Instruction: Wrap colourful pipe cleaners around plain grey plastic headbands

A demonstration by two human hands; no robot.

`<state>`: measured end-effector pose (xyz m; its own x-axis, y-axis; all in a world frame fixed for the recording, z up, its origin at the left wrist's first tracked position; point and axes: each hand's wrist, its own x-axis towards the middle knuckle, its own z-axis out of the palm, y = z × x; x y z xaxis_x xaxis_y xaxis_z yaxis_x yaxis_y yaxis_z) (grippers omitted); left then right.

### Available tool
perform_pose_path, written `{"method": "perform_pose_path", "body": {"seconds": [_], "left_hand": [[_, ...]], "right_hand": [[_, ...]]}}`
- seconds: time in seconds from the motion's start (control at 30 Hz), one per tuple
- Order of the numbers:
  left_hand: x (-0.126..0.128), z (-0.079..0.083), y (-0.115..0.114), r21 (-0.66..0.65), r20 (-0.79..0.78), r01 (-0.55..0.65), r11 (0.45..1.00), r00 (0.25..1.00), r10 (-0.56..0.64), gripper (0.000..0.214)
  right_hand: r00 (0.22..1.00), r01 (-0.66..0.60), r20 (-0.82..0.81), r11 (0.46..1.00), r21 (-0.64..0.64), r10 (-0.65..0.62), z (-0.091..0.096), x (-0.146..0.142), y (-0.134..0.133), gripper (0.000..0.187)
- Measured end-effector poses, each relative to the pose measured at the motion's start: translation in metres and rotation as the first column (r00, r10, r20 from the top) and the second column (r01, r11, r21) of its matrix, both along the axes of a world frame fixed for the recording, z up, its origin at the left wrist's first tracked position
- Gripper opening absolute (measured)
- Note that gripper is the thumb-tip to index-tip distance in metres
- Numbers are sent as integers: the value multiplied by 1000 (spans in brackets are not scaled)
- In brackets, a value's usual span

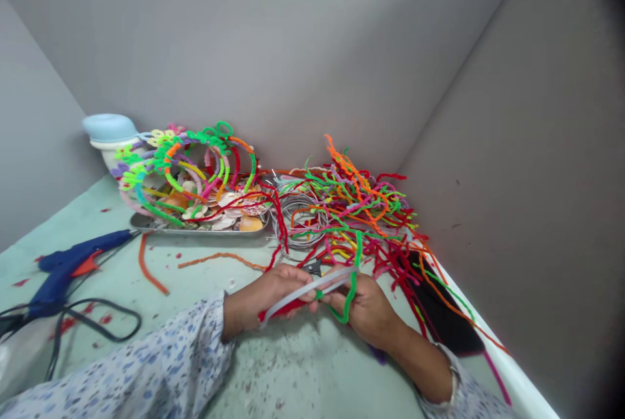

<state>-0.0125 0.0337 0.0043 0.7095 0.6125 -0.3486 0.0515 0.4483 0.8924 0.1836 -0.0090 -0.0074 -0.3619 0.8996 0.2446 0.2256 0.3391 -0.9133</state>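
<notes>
My left hand (266, 295) and my right hand (364, 308) meet low in the middle of the table. Both are closed on a thin white headband (312, 289). A red pipe cleaner (288, 307) runs along its left end under my left fingers. A green pipe cleaner (352, 282) curls over my right fingers and up toward the pile. Just behind my hands lies a tangled heap of coloured pipe cleaners (361, 211).
A metal tray (195, 229) holds shells and finished pipe-cleaner headbands (185, 159). A coil of wire (300, 217) sits beside it. A blue glue gun (68, 266) with black cord lies at left. A pale blue-lidded pot (110, 133) stands in the corner. Grey walls close in.
</notes>
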Motion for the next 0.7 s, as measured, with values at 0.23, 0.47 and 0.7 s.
{"method": "perform_pose_path", "body": {"seconds": [0.23,0.47,0.7], "left_hand": [[-1,3,0,-5,51,46,999,998,-46,16],[-1,-12,3,-28,98,108,994,990,-104,10],[-1,-6,3,-44,105,93,995,991,-88,10]], "right_hand": [[999,49,6,987,156,-51,-6,1,1,15],[1000,22,10,974,224,-25,0,0,-1,17],[999,34,-7,972,234,-34,1,-1,0,14]]}}
